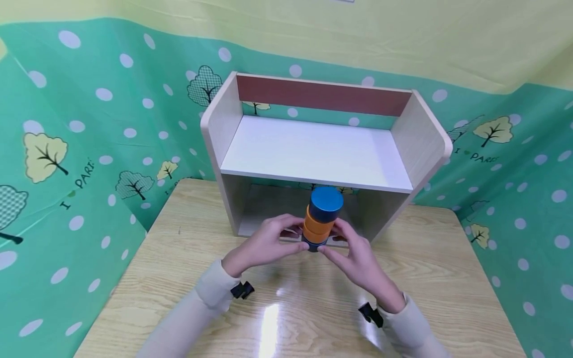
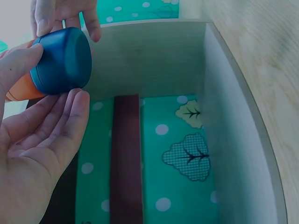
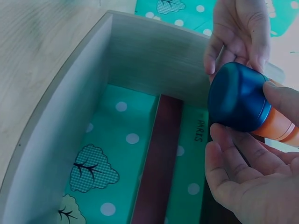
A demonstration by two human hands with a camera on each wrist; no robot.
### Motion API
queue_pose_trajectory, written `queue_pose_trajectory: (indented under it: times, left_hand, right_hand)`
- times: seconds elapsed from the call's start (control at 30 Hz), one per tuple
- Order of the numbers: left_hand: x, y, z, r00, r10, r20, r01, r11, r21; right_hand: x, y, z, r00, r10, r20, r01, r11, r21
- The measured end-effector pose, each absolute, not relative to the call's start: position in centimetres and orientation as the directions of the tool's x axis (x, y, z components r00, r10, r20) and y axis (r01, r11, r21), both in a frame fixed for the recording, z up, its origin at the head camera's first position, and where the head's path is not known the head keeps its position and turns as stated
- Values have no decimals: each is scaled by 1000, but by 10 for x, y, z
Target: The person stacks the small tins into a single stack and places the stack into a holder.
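Note:
An orange cylindrical container (image 1: 318, 228) with a metallic blue cap and a dark blue base stands tilted in front of the shelf's lower compartment, in the middle of the head view. My left hand (image 1: 274, 239) holds it from the left and my right hand (image 1: 358, 256) from the right. Both thumbs press near its base, while the other fingers reach round behind its sides. Close up in the left wrist view, the blue cap (image 2: 63, 60) lies between thumb and fingers. From the right wrist, the same cap (image 3: 238, 98) shows with fingertips right at its edge.
A two-tier wooden shelf (image 1: 313, 151) with a white board and a dark red back rail (image 1: 322, 94) stands at the back of the wooden table (image 1: 170, 278). Its side panels rise on both sides. A green patterned cloth (image 1: 89, 149) hangs around the table.

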State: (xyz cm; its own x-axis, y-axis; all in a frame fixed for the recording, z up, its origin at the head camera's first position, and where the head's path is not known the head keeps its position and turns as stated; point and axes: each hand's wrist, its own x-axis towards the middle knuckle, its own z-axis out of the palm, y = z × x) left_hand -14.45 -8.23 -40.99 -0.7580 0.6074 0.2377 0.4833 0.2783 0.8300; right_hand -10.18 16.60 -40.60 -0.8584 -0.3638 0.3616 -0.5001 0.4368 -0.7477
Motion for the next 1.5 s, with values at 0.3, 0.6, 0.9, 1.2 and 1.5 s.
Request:
queue_pose_trajectory:
  times: [0.3,0.6,0.9,1.2,1.5]
  left_hand:
    - [-148,-85,-397,-744,604,284,525,267,808]
    - [-150,-85,-380,-734,606,306,558,282,781]
    - [-152,-86,-365,-712,615,339,597,276,753]
    - [-158,-86,-347,-676,625,391,647,249,720]
    - [-162,-85,-331,-645,635,425,687,237,687]
  right_hand:
    - [-106,165,-396,-839,-367,402,-535,421,-732]
    - [-109,165,-383,-824,-369,431,-560,412,-719]
    - [-111,167,-370,-804,-378,459,-588,394,-707]
    - [-114,167,-350,-782,-374,499,-620,386,-683]
    - [-117,167,-336,-766,-372,524,-641,391,-660]
